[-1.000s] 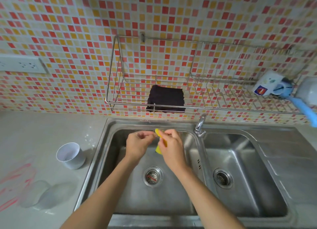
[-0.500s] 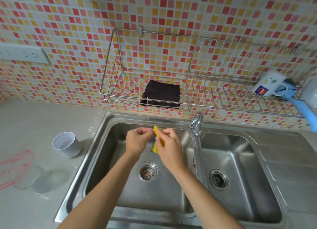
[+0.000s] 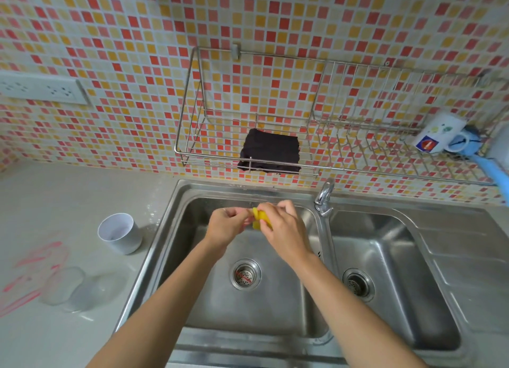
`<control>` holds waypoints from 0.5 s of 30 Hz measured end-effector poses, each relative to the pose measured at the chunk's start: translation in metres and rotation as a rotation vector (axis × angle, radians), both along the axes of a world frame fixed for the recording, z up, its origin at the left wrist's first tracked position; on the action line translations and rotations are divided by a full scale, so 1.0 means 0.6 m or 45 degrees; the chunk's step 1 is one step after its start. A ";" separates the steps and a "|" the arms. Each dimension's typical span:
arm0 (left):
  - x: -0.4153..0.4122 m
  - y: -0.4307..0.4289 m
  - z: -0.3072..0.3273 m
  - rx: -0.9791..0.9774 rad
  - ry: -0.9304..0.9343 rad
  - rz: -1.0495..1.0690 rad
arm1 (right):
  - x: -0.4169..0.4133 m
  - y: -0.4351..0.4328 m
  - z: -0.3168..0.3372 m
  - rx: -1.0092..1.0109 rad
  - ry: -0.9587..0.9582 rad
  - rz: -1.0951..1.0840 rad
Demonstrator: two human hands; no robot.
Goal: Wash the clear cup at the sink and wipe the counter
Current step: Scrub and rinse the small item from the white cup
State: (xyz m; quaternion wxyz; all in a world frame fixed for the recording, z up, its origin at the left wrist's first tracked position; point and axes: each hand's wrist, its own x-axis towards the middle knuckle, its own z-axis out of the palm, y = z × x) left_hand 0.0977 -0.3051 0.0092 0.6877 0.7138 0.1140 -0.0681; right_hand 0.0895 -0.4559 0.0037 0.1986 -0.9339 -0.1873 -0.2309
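Over the left basin of the steel sink both my hands hold a small yellow cloth. My left hand pinches its left end and my right hand grips the rest, which it mostly hides. The clear cup lies on its side on the grey counter at the left, next to red smears. A white cup stands upright just left of the sink.
The faucet rises between the two basins. On the wall a wire rack holds a dark folded cloth, with a white mug and a blue brush at its right end. A socket strip is at the left.
My hands have twisted and bunched the yellow cloth tighter over the basin. The camera has tilted so the sink sits lower in view.
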 end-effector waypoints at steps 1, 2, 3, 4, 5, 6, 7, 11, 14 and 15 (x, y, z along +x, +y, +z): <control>-0.001 0.007 0.002 0.007 -0.017 -0.032 | 0.001 0.001 0.002 -0.002 0.023 0.009; -0.001 0.015 0.002 0.032 -0.051 -0.081 | 0.002 0.001 0.002 0.002 0.053 0.020; 0.000 0.024 0.000 0.078 -0.107 -0.145 | 0.003 0.001 0.004 0.010 0.085 0.035; 0.002 0.034 -0.004 0.154 -0.179 -0.215 | 0.004 0.001 0.008 0.021 0.116 0.053; 0.002 0.042 -0.005 0.260 -0.247 -0.278 | 0.005 0.002 0.013 0.037 0.154 0.068; 0.001 0.047 -0.003 0.374 -0.307 -0.308 | 0.005 0.004 0.018 0.057 0.189 0.080; 0.000 0.051 0.000 0.472 -0.365 -0.308 | 0.005 0.008 0.024 0.077 0.222 0.087; 0.000 0.060 0.015 0.588 -0.500 -0.236 | 0.003 0.023 0.033 0.134 0.171 0.100; 0.003 0.062 0.014 0.437 -0.444 -0.156 | 0.001 0.040 0.024 0.186 0.062 0.007; 0.002 0.063 0.014 0.393 -0.419 -0.142 | -0.003 0.049 0.022 0.182 0.073 -0.027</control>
